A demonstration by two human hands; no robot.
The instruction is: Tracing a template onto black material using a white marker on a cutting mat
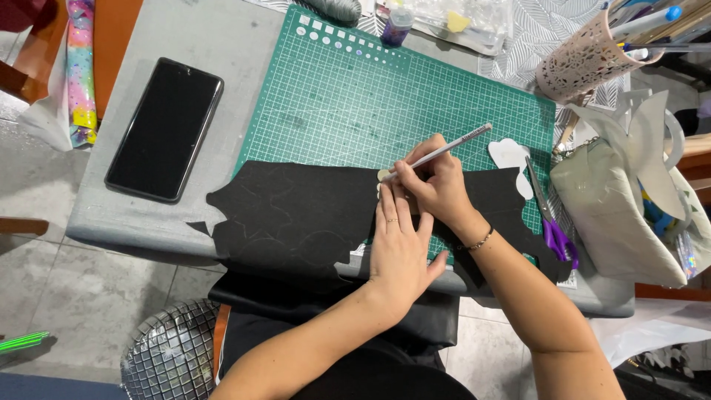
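At frame centre, the left hand (400, 248) presses flat on black felt (296, 215); the right hand (437, 181) grips a white pencil (444, 150), tracing a template. Several outlines are drawn, none cut.

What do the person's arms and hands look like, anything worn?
Both forearms are bare, with no sleeves in view. The left hand wears a thin ring on one finger. The right hand has a slim beaded bracelet at the wrist. No gloves, watch or other markings show.
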